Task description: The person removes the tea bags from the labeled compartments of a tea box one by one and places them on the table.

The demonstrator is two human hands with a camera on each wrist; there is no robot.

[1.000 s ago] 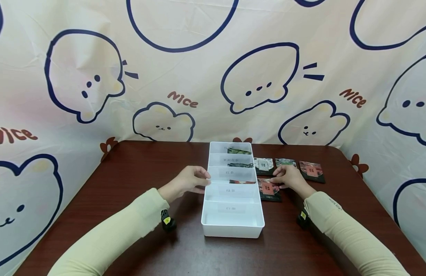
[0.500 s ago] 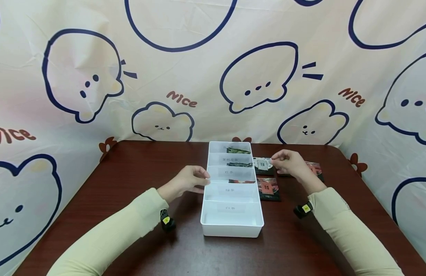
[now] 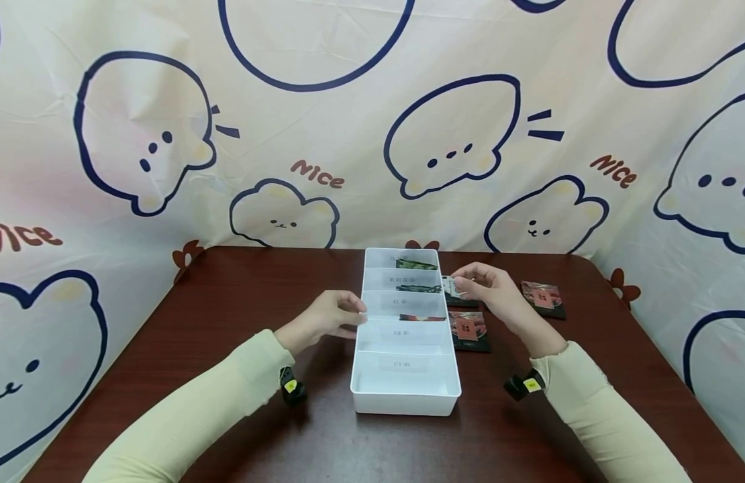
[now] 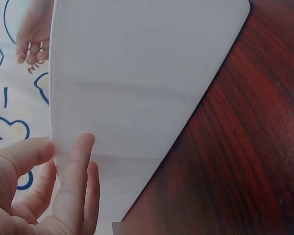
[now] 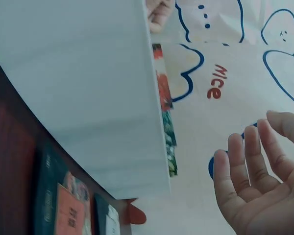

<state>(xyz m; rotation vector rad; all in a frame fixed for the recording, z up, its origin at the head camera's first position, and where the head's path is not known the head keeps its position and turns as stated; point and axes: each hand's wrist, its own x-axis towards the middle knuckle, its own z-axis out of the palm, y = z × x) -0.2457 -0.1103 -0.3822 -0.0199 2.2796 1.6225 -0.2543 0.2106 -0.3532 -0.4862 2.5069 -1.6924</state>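
A long white divided box (image 3: 405, 401) stands lengthwise on the table, with labels in its compartments. At its left rim my left hand (image 3: 327, 318) lightly pinches the edge, some fingers against the outer wall in the left wrist view. To the right of the box, my right hand (image 3: 493, 295) hovers over flat sachets, its fingers loosely bent and holding nothing in the right wrist view. Partly under its fingertips shows a white-and-dark sachet (image 3: 460, 300). Nearer lies a red-and-dark sachet (image 3: 469, 329). Another red-and-dark sachet (image 3: 544, 298) lies farther right. The hand hides the spot between.
Inside the box stand a green sachet (image 3: 416, 264), a dark green sachet (image 3: 418, 289) and a red sachet (image 3: 422, 318), in the three far compartments. The brown table (image 3: 258, 282) meets a patterned cloth backdrop (image 3: 360, 134) at its far edge.
My right hand has moved off the near red sachet, away from me, then left toward the white-and-dark sachet. The left hand has stayed at the box rim.
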